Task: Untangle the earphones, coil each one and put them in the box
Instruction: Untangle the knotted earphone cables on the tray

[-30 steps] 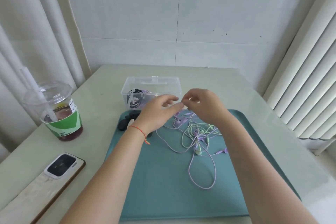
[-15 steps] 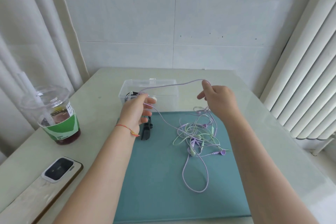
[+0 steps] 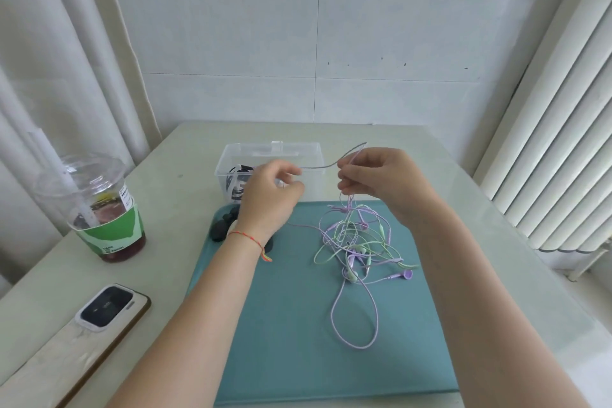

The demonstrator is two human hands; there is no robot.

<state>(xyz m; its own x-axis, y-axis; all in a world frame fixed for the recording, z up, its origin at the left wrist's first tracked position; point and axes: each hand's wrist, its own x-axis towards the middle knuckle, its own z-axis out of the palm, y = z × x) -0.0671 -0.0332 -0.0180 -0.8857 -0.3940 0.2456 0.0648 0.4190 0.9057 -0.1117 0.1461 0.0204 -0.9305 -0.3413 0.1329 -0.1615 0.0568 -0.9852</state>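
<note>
L grip (image 3: 270,190) & R grip (image 3: 377,175) each pinching purple cord (image 3: 318,167), 1 tangle (image 3: 357,242) on mat (image 3: 291,325), 1 box (image 3: 311,156)

Both bare forearms reach forward from the near edge, the hands raised side by side, close but apart. The left hand (image 3: 270,189), a thin red string bracelet (image 3: 246,237) on its wrist, has fingers curled with thumb and forefinger pinching a thin lilac earphone cord (image 3: 319,166). The right hand (image 3: 381,180) pinches the same cord between curled fingertips, knuckles up
</note>
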